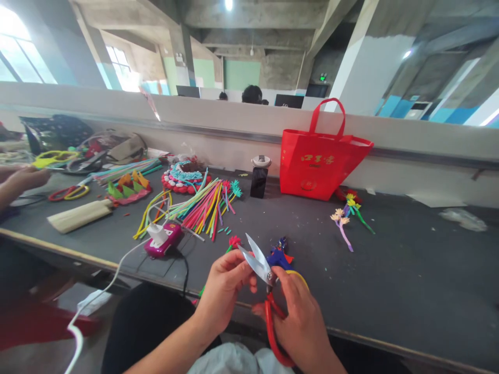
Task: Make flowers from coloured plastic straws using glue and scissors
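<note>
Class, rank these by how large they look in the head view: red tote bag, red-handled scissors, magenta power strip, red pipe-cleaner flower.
1. red tote bag
2. red-handled scissors, though nearness to the camera enlarges them
3. magenta power strip
4. red pipe-cleaner flower

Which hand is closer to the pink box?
Left. The left hand, pinching a flower, sits just right of the box; the right hand, gripping scissors, is farther right.

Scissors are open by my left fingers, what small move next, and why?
Probably guide the stem of the red fuzzy flower between the blades: the right hand holds the red-handled steel scissors open, while the left hand seems to grip the green stem right beside them.
</note>
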Demonstrator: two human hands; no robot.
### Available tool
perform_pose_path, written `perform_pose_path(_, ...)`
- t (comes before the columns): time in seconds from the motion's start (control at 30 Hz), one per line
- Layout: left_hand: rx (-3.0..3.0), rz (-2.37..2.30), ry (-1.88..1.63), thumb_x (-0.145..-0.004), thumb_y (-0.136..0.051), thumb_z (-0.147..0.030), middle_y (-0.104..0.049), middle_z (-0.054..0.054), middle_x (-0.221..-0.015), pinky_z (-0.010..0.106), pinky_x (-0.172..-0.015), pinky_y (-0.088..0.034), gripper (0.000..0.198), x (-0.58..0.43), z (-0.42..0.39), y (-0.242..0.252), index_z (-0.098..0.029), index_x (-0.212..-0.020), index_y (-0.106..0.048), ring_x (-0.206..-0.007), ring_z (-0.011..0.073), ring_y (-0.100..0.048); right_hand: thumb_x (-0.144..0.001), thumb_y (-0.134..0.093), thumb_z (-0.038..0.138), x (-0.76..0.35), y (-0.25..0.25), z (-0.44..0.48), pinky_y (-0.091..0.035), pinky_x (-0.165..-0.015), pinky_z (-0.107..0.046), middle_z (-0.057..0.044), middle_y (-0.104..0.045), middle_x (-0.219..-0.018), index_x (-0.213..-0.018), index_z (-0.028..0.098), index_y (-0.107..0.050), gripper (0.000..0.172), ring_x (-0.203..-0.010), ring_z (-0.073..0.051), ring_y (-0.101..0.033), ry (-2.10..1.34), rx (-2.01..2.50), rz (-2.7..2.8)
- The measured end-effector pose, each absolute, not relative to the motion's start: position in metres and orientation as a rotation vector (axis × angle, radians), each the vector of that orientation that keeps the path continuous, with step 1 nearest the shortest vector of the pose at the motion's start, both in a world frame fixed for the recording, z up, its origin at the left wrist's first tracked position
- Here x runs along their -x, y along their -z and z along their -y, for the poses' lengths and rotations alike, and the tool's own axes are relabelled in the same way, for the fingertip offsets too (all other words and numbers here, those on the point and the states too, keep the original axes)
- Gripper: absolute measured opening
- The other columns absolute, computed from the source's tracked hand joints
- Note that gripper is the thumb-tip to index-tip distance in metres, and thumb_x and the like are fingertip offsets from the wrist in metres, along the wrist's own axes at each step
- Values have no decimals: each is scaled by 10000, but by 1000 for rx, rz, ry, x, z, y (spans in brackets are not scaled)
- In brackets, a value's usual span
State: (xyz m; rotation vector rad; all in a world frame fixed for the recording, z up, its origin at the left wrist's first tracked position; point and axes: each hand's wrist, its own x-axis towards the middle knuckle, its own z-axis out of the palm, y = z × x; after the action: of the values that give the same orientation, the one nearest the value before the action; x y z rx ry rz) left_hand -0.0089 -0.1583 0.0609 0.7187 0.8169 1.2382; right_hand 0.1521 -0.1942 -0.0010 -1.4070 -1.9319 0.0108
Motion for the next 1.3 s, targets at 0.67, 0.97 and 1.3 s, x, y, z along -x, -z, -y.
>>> perform_pose_path(0.67, -760, -840, -1236, -710, -818, -279, -669, 14, -580, 226, -548, -496, 181, 12, 222, -52, -153, -742, -691, -516, 117, -591, -950, -472, 569, -146, 22, 255, -595, -659, -351, -81, -698, -904, -1269, 210, -516, 482, -803, -242, -707, 109, 1356, 1851)
perform_pose_path(0.97, -789, -827, -1272, -722, -816, -299, -666, 10, -634, 225, -526, -478, 214, 19, 225, -50, -150, -769, -670, -505, 110, -581, -893, -651, 427, -140, 40, 255, -558, -560, -260, -12, -634, -783, -1344, 220, -464, 531, -631, -173, -657, -78, 1283, 1850)
perform_pose_path(1.3, -774, -785, -1233, -746, -801, -301, -681, 26, -656, 222, -541, -475, 209, 13, 229, -47, -141, -777, -670, -521, 108, -589, -894, -643, 424, -136, 33, 260, -562, -550, -268, -14, -626, -769, -1323, 220, -535, 488, -603, -164, -630, -116, 1230, 1720)
